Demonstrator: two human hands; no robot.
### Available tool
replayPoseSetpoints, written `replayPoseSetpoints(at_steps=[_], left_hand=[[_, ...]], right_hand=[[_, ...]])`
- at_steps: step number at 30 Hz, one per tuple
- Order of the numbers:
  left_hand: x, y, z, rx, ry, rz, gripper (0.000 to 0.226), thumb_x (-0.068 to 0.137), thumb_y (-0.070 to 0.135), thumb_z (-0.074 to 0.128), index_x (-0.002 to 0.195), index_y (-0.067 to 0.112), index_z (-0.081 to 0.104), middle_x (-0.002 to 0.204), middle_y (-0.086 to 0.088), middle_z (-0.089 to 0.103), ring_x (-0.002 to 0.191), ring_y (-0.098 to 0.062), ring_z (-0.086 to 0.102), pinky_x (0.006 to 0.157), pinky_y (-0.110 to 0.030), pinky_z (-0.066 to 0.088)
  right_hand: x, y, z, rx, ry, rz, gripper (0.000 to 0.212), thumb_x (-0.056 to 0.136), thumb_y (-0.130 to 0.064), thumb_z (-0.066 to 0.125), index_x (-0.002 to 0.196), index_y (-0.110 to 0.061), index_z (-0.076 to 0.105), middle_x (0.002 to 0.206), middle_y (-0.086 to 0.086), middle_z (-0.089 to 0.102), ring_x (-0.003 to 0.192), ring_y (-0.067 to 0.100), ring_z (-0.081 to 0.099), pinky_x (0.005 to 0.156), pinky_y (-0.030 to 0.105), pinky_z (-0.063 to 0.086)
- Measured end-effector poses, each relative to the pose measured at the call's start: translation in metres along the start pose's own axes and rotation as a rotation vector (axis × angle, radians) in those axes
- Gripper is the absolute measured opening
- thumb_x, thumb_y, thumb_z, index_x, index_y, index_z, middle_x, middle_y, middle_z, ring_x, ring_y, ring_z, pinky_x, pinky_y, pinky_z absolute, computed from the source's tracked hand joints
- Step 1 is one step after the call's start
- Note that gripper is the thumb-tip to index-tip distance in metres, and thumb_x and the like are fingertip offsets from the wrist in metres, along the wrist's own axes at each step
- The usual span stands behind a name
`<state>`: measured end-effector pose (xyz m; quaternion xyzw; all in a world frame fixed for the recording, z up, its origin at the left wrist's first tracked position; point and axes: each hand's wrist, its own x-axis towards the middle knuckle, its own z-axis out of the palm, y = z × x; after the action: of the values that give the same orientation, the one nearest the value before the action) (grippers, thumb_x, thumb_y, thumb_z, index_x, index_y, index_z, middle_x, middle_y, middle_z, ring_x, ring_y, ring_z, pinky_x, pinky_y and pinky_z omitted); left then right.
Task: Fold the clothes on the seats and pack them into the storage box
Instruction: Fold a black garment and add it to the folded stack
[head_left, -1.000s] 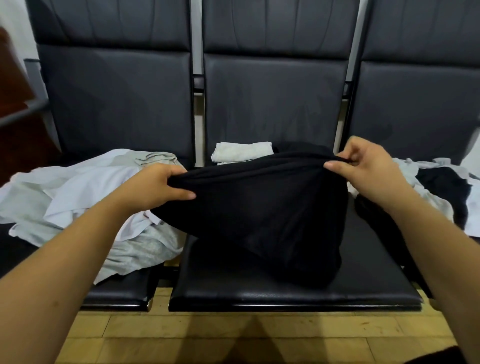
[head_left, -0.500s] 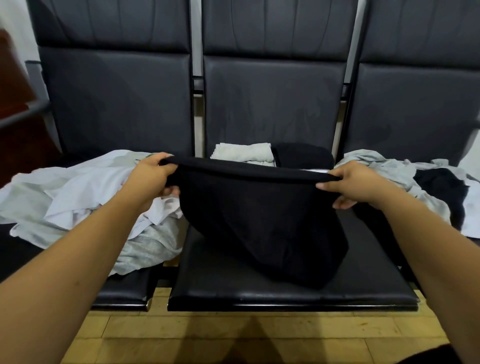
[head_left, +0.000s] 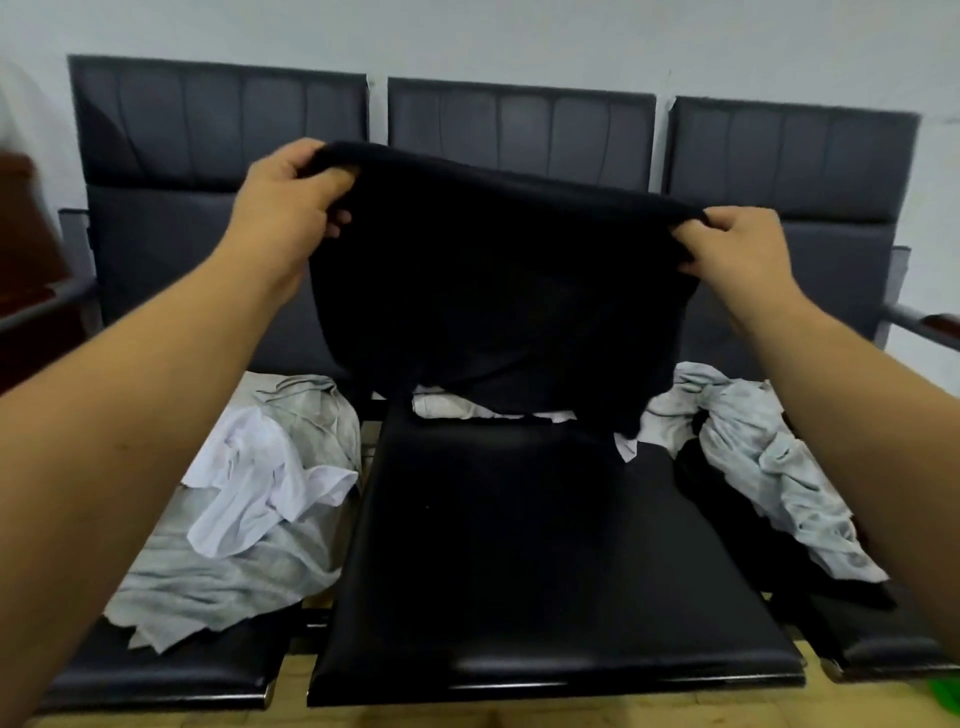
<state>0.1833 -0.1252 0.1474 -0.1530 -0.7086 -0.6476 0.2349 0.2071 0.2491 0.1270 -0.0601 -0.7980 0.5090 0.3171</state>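
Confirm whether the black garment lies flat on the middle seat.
No: the left hand and right hand hold the garment up, hanging.

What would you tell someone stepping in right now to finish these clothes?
The left hand and right hand each grip a top corner of the black garment, held up spread above the middle seat.
Done: one white cloth at the back of that seat looks folded.
To do: fold it, then the grey and white pile on the left seat and the grey pile on the right seat.
Storage box not in view.

Head view, facing forward-down, seats (head_left: 545, 545) near
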Motion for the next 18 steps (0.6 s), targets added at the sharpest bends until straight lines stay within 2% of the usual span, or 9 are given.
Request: replayPoseSetpoints(at_steps=[2, 4, 5, 8, 11, 13, 15, 16, 18], left_hand=[[-0.019, 0.005, 0.000, 0.043, -0.117, -0.066, 0.021, 0.094, 0.010, 0.061, 0.078, 0.023, 0.067, 0.059, 0.013, 0.064, 0.050, -0.002, 0.052, 0.044, -0.015, 0.039], [-0.045, -0.002, 0.000, 0.187, -0.319, -0.117, 0.027, 0.092, 0.005, 0.062, 0.072, 0.020, 0.071, 0.052, 0.009, 0.060, 0.040, -0.003, 0.045, 0.037, -0.015, 0.032], [-0.058, -0.009, 0.000, 0.274, -0.435, -0.143, 0.027, 0.091, 0.005, 0.064, 0.071, 0.021, 0.074, 0.052, 0.007, 0.059, 0.041, -0.006, 0.044, 0.037, -0.016, 0.032], [-0.102, -0.036, 0.006, 0.462, -0.772, -0.254, 0.012, 0.087, 0.010, 0.071, 0.078, 0.018, 0.074, 0.059, 0.000, 0.059, 0.053, -0.016, 0.049, 0.045, -0.022, 0.036], [-0.144, -0.062, 0.026, 0.562, -1.202, -0.408, 0.008, 0.088, 0.023, 0.074, 0.095, 0.028, 0.072, 0.073, 0.015, 0.069, 0.054, -0.004, 0.059, 0.049, -0.018, 0.044], [-0.162, -0.081, 0.039, 0.509, -1.407, -0.587, 0.030, 0.091, 0.038, 0.068, 0.119, 0.026, 0.065, 0.102, 0.011, 0.074, 0.061, -0.011, 0.068, 0.056, -0.020, 0.049], [-0.169, -0.106, 0.051, 0.503, -1.371, -0.615, 0.036, 0.095, 0.048, 0.059, 0.123, 0.025, 0.062, 0.114, 0.001, 0.072, 0.074, -0.018, 0.072, 0.070, -0.024, 0.054], [-0.170, -0.119, 0.057, 0.561, -1.292, -0.521, 0.036, 0.094, 0.051, 0.058, 0.120, 0.026, 0.063, 0.113, 0.001, 0.071, 0.085, -0.017, 0.071, 0.079, -0.025, 0.053], [-0.171, -0.149, 0.067, 0.780, -1.085, -0.269, 0.044, 0.091, 0.052, 0.063, 0.125, 0.026, 0.060, 0.121, 0.002, 0.063, 0.112, -0.017, 0.062, 0.096, -0.027, 0.047]], right_hand=[[-0.014, 0.000, 0.000, -0.013, -0.085, 0.048, 0.022, 0.073, -0.022, 0.068, 0.067, -0.002, 0.062, 0.069, 0.011, 0.052, 0.072, 0.019, 0.053, 0.073, 0.039, 0.052], [-0.032, 0.012, 0.005, -0.082, -0.143, 0.126, 0.005, 0.081, 0.003, 0.065, 0.078, 0.000, 0.068, 0.074, 0.015, 0.056, 0.075, 0.021, 0.055, 0.071, 0.036, 0.055], [-0.044, 0.022, 0.008, -0.050, -0.136, 0.227, 0.012, 0.083, 0.008, 0.059, 0.086, 0.002, 0.069, 0.079, 0.015, 0.059, 0.076, 0.022, 0.058, 0.069, 0.034, 0.056], [-0.079, 0.066, 0.018, 0.039, -0.128, 0.536, 0.020, 0.078, 0.004, 0.054, 0.089, 0.000, 0.070, 0.085, 0.015, 0.065, 0.081, 0.032, 0.065, 0.068, 0.035, 0.053], [-0.107, 0.116, 0.031, -0.005, -0.127, 0.675, 0.020, 0.078, -0.003, 0.058, 0.097, -0.005, 0.065, 0.089, 0.015, 0.063, 0.079, 0.028, 0.061, 0.062, 0.032, 0.048], [-0.121, 0.149, 0.037, -0.081, -0.096, 0.747, 0.040, 0.067, -0.015, 0.068, 0.104, -0.002, 0.063, 0.096, 0.018, 0.065, 0.084, 0.032, 0.062, 0.067, 0.038, 0.055], [-0.129, 0.184, 0.040, -0.237, -0.106, 0.795, 0.062, 0.054, -0.030, 0.073, 0.108, -0.001, 0.060, 0.109, 0.021, 0.062, 0.104, 0.040, 0.058, 0.079, 0.043, 0.057], [-0.127, 0.214, 0.042, -0.309, -0.105, 0.835, 0.071, 0.051, -0.034, 0.076, 0.111, -0.001, 0.057, 0.112, 0.020, 0.060, 0.108, 0.042, 0.054, 0.079, 0.043, 0.057], [-0.118, 0.271, 0.049, -0.364, -0.125, 0.912, 0.103, 0.028, -0.043, 0.079, 0.120, -0.003, 0.056, 0.112, 0.018, 0.061, 0.104, 0.042, 0.059, 0.079, 0.048, 0.059]])
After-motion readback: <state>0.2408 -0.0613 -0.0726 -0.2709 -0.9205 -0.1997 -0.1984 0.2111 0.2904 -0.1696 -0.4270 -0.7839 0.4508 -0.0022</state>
